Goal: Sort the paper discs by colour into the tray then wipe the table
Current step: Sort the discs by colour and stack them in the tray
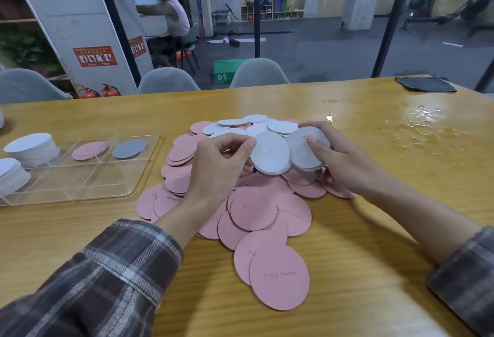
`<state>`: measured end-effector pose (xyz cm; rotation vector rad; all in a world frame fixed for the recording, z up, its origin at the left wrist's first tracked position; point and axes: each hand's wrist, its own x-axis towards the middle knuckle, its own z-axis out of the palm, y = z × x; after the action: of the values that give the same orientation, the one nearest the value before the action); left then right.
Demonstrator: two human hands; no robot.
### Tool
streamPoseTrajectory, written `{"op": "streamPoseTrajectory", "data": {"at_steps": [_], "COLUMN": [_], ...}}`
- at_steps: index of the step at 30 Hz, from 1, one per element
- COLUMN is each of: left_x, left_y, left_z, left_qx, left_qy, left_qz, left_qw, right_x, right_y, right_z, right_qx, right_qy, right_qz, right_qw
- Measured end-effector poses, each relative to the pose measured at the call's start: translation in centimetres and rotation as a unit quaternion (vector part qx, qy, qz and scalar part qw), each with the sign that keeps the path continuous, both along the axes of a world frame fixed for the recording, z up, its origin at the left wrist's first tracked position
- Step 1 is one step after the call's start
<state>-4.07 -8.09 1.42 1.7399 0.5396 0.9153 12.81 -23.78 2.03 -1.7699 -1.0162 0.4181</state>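
**Discs part-sorted; both hands on white discs**

Surroundings: A dark cloth [425,84] lay at the far right corner of the table [374,229], well apart from the work. A wet patch [417,122] spread over the wood between the cloth and the right hand [339,157]. Two grey chairs [167,80] stood behind the far edge.

Hands: The left hand [222,165] pinched one white disc [270,152] between thumb and curled fingers. The right hand gripped a small stack [307,149] of white discs, thumb on top. Both were over the middle of the pile of pink discs [254,211]. Loose white discs [256,125] lay on the pile's far side.

Containers: A clear tray [93,176] sat just left of the pile. Its far row held, from the left, a white stack [32,147], a pink disc [89,150] and a grey disc [129,148]. A second white stack [10,173] stood in the near-left compartment.

Edges and room: The pile's left edge lay near the tray's right rim, apart from it. The nearest disc [279,278] trailed toward the person. Bare wood showed right of the pile and in front of the tray.
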Motion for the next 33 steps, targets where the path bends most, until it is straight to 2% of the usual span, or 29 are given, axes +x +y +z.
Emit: {"op": "streamPoseTrajectory", "data": {"at_steps": [3,6,12,19,24,26,29,31,33], "left_x": [0.1,0.2,0.5,0.6,0.4,0.3,0.2,0.1,0.2], "left_y": [-0.8,-1.5,-2.0,-2.6,-2.7,-1.9,-0.2,0.5,0.8], "left_z": [0.2,0.1,0.3,0.2,0.3,0.1,-0.4,-1.0,-1.3], "left_qx": [-0.08,-0.134,-0.172,-0.162,-0.064,0.044,0.24,0.285,0.282], "left_qy": [0.008,0.027,0.04,0.046,0.068,0.079,0.12,0.181,0.212], "left_qz": [-0.052,-0.093,-0.111,-0.107,-0.108,-0.065,-0.007,-0.028,-0.043], "left_qw": [0.995,0.986,0.978,0.98,0.99,0.994,0.963,0.941,0.935], "right_x": [-0.2,-0.7,-1.2,-1.5,-1.4,-0.9,-0.4,-0.2,-0.2], "right_y": [0.2,0.4,0.4,0.5,0.4,0.3,0.1,0.0,-0.1], "right_z": [-0.2,-0.2,0.2,-0.1,-0.1,-0.1,0.0,0.1,0.1], "right_qx": [0.006,-0.005,-0.006,-0.003,-0.008,-0.009,-0.011,-0.007,-0.013], "right_qy": [0.042,0.027,0.014,-0.002,-0.009,-0.011,-0.021,0.008,0.018], "right_qz": [0.019,0.017,0.015,0.045,0.042,0.032,0.004,-0.005,-0.011], "right_qw": [0.999,0.999,1.0,0.999,0.999,0.999,1.0,1.0,1.0]}}
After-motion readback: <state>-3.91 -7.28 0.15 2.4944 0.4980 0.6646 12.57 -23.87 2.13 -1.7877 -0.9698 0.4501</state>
